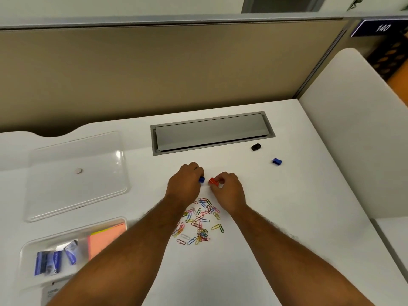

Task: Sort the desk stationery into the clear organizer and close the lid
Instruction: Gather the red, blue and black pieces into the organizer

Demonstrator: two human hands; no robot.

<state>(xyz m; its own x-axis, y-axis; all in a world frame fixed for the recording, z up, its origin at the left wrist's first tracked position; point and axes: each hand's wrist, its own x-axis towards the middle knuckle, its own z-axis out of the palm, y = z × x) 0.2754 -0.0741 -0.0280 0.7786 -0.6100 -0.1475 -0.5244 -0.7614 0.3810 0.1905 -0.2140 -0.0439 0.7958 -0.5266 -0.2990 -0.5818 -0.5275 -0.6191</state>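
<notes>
A person's 2 hands meet at the middle of a white surface [276,217], each curled around a small clip. The left hand [184,184] has its grip closed on a blue clip [201,179], only the end of which shows past the fingers. The right hand [227,188] pinches a red clip [213,181] between thumb and fingertips, the 2 clips just apart from each other. Directly below the hands, between the forearms, lies a loose scatter of coloured paper clips [198,221]. Farther right on the surface sit a black clip [256,147] and another blue clip [276,161], well apart from the hands. At far left the clear organizer [28,250] stands open, holding blue-labelled packets [55,259] in 1 compartment and a stack of orange and yellow sticky notes [106,237] in the next. Its clear lid [77,175] lies flat beside it, toward the partition, with a small round knob at its centre. A grey cable hatch [212,132] is set into the surface behind the hands.
</notes>
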